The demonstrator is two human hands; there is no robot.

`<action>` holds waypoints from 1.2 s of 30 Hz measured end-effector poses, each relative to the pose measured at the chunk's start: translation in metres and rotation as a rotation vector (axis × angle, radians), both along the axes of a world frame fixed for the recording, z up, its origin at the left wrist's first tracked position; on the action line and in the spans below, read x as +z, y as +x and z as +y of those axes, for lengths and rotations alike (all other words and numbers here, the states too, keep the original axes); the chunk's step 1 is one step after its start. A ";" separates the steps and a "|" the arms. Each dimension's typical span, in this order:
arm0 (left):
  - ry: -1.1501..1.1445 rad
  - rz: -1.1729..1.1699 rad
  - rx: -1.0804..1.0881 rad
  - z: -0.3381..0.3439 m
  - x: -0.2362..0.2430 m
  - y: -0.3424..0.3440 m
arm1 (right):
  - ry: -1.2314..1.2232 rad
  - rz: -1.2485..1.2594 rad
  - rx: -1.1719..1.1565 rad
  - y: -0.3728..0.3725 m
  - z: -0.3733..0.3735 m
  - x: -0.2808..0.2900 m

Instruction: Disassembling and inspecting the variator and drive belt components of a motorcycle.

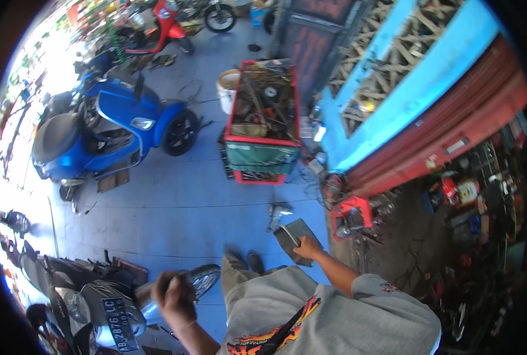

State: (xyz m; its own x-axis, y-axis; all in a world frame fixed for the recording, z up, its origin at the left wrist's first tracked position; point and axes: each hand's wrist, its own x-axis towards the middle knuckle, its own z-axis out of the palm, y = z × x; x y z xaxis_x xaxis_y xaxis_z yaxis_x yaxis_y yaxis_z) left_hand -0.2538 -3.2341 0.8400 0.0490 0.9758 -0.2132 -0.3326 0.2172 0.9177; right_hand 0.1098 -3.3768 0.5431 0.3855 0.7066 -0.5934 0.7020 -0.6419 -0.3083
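My right hand (pixel 308 248) grips the near edge of a flat, dark grey-green rectangular piece (pixel 293 235), perhaps a cover or folder, with a light line along one side. The piece is held tilted above the blue floor, in front of my right side. On the other side, my left hand (pixel 176 299) is raised with its fingers curled in, slightly blurred. Whatever may be inside those fingers is hidden. Behind and below that hand stands a grey motorcycle (pixel 112 313), its front wheel (pixel 206 280) showing past my wrist.
Ahead stands a red-framed tool cart (pixel 262 141) heaped with tools, beside a white bucket (pixel 227 97). A blue scooter (pixel 109 130) is parked at the left, a red scooter (pixel 167 26) farther off. A metal part (pixel 280 213) and a red crate (pixel 352 218) sit at the right, near cluttered parts.
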 end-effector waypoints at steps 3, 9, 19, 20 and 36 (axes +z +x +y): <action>-0.043 0.528 -0.093 0.058 -0.091 -0.004 | 0.238 -0.039 0.089 -0.017 0.115 0.044; 0.067 1.344 -0.464 0.175 -0.181 -0.023 | 0.422 0.102 0.325 -0.070 0.272 0.074; 0.034 1.335 -0.341 0.348 -0.208 -0.075 | 0.873 0.197 0.629 -0.100 0.455 0.057; -0.005 1.364 -0.315 0.364 -0.220 -0.075 | 0.674 0.253 0.557 -0.109 0.471 0.071; -1.535 0.410 0.967 0.065 -0.330 -0.056 | 0.181 -0.027 1.219 -0.165 0.710 -0.093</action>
State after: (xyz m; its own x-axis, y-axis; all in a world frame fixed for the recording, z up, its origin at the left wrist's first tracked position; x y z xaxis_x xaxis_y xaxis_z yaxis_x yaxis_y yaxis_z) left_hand -0.3096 -3.1695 0.5105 -0.6127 -0.4047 -0.6788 -0.6678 0.7244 0.1709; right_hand -0.0553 -2.6666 0.4498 -0.5730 0.6840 -0.4515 0.8194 0.4878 -0.3009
